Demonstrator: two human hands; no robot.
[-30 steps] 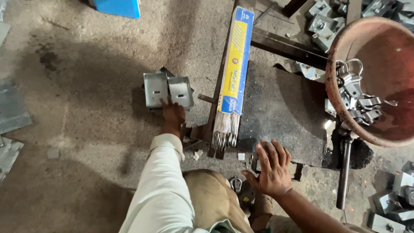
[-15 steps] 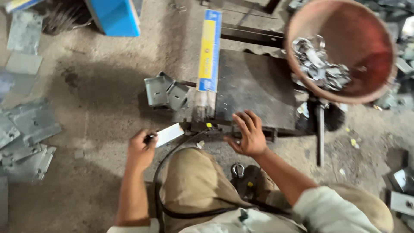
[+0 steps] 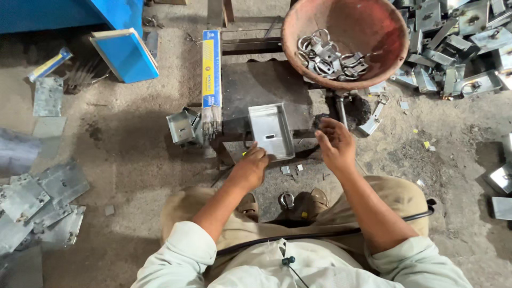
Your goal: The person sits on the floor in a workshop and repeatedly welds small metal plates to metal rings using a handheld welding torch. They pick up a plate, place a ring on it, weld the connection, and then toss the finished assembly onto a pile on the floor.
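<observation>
Basin point(image 3: 349, 24), reddish-brown, round, sits at the far right of the dark metal work plate point(image 3: 250, 85) on the floor; inside it a heap of small grey metal fittings point(image 3: 330, 56), rings and bent brackets tangled together, filling only part of the bottom. To the right of the basin, loose grey sheet-metal boxes point(image 3: 453, 37) lie piled on the floor.

Shallow rectangular metal tray point(image 3: 271, 130), bright grey, raised rim on all sides, lies open side up on the near edge of the plate, long axis running away from the person. One small dark slot is visible in its floor; otherwise nothing in it.

Left hand point(image 3: 249, 166): fingers curled, thumb and fingertips pinching the near left corner of the tray. Firm contact there.

Right hand point(image 3: 335, 143): just right of the tray, not touching it, raised a little, fingers loosely bent toward one another. Cannot tell whether something small is between the fingertips.

Tray thus lies between the two hands, nearer the left.

Long yellow-and-blue packet of rods point(image 3: 211, 69) lies left of the plate, grey rod ends sticking out toward the person. Against those ends, a second folded metal box point(image 3: 182, 127). Flat grey sheets point(image 3: 32, 202) stacked on the floor far left.
</observation>
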